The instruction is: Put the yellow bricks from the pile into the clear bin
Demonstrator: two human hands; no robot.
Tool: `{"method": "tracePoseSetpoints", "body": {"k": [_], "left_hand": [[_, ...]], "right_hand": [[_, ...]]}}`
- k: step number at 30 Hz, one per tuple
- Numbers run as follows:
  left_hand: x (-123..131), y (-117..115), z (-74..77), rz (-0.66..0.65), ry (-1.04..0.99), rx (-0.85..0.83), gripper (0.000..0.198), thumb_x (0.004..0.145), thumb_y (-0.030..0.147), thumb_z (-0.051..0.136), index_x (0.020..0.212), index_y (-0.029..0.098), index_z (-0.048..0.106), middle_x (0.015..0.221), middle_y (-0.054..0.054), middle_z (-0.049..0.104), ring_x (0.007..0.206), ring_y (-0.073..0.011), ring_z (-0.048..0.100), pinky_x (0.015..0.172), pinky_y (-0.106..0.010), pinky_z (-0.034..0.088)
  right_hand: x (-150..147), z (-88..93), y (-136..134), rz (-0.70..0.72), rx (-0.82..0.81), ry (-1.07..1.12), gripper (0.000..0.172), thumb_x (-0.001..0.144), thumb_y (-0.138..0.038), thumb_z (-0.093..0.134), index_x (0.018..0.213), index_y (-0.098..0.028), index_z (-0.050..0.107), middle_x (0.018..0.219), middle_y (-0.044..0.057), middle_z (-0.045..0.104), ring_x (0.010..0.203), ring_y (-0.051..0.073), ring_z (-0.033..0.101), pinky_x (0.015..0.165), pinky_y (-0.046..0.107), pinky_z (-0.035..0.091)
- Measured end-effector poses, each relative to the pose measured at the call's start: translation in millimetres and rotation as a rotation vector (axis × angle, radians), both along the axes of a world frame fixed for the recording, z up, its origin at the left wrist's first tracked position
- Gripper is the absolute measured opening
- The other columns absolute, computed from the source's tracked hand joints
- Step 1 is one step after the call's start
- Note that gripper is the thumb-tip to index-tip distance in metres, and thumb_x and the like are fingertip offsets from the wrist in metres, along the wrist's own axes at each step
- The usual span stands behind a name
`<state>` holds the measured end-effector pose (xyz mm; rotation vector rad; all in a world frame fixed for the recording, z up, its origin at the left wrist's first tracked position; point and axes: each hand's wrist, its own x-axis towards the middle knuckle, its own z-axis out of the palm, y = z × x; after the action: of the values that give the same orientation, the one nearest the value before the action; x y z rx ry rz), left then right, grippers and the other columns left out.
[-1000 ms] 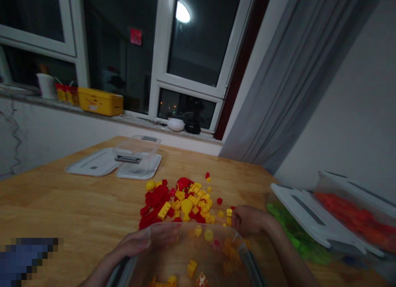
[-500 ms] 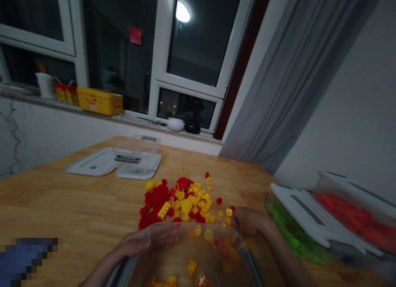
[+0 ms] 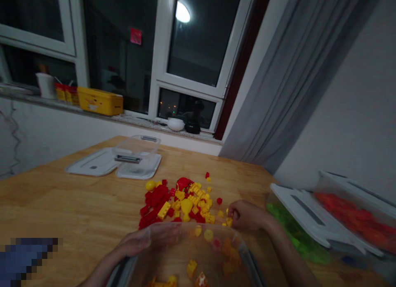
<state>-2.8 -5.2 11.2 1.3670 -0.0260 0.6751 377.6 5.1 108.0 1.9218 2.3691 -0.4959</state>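
My left hand (image 3: 136, 242) is closed on the far left wall of a clear plastic box (image 3: 167, 254) at the bottom of the view, with its fingers seen partly through the plastic. Several yellow pieces (image 3: 192, 268) lie inside the box. To the right, my right hand (image 3: 247, 214) has curled fingers pinching a small yellow toy brick (image 3: 227, 212), which the fingertips partly cover. Just below these fingers, another yellow brick (image 3: 229, 222) lies on the table. Beyond the box spreads a pile of red bricks (image 3: 157, 196) and yellow bricks (image 3: 201, 196), with a yellow goblet-shaped piece (image 3: 186, 208).
Lidded boxes stand at the right, one with green pieces (image 3: 291, 233) and one with red-orange pieces (image 3: 352, 214). At the table's back left, a clear box (image 3: 136, 148) rests over white lids (image 3: 93, 163). A yellow case (image 3: 100, 101) sits on the windowsill.
My right hand has shifted slightly up and left, and its fingers now close over a small yellow brick that lay beside them. The left hand and the box stay put.
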Motion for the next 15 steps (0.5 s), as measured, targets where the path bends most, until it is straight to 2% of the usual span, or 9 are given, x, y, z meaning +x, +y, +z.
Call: {"method": "tracePoseSetpoints", "body": {"k": [3,6,8,12,15], "left_hand": [[2,0,1.4,-0.047,-0.019,0.016,0.063,0.091,0.049,0.059,0.149,0.029,0.048,0.160,0.004,0.046,0.152,-0.0253,0.035,0.123,-0.038,0.030],[2,-1,2.6,-0.037,-0.008,0.006,0.066,0.088,0.052,0.061,0.149,0.030,0.048,0.160,0.003,0.046,0.151,-0.0260,0.037,0.122,-0.038,0.031],[1,-2,4.3,-0.003,0.025,-0.028,0.065,0.086,0.055,0.064,0.146,0.032,0.052,0.159,0.003,0.048,0.152,-0.0299,0.036,0.123,-0.044,0.031],[0,-6,8.6,0.110,0.107,-0.116,0.063,0.078,0.060,0.071,0.136,0.036,0.063,0.153,0.000,0.055,0.150,-0.0441,0.034,0.123,-0.061,0.025],[0,-5,7.6,0.099,0.100,-0.110,0.065,0.077,0.061,0.071,0.137,0.036,0.062,0.153,0.001,0.055,0.151,-0.0443,0.033,0.124,-0.061,0.023]], "right_hand": [[3,9.2,-1,0.000,0.006,0.137,0.029,0.071,-0.013,0.064,0.097,-0.015,0.075,0.081,0.002,0.075,0.069,0.014,0.061,0.057,0.022,0.039],[8,19.9,-4,0.022,-0.003,0.390,0.024,0.078,-0.019,0.066,0.101,-0.014,0.071,0.080,0.003,0.073,0.072,0.016,0.064,0.061,0.024,0.045],[9,28.6,-10,0.047,0.019,0.516,0.025,0.082,-0.025,0.068,0.105,-0.015,0.070,0.080,0.002,0.071,0.074,0.016,0.064,0.065,0.025,0.048],[5,49.4,-25,0.061,0.109,0.657,0.030,0.086,-0.033,0.071,0.111,-0.017,0.068,0.088,0.002,0.071,0.081,0.016,0.065,0.074,0.028,0.053],[-7,65.4,-41,0.066,0.140,0.715,0.032,0.085,-0.037,0.075,0.111,-0.018,0.070,0.096,0.004,0.074,0.086,0.017,0.067,0.080,0.029,0.056]]}}
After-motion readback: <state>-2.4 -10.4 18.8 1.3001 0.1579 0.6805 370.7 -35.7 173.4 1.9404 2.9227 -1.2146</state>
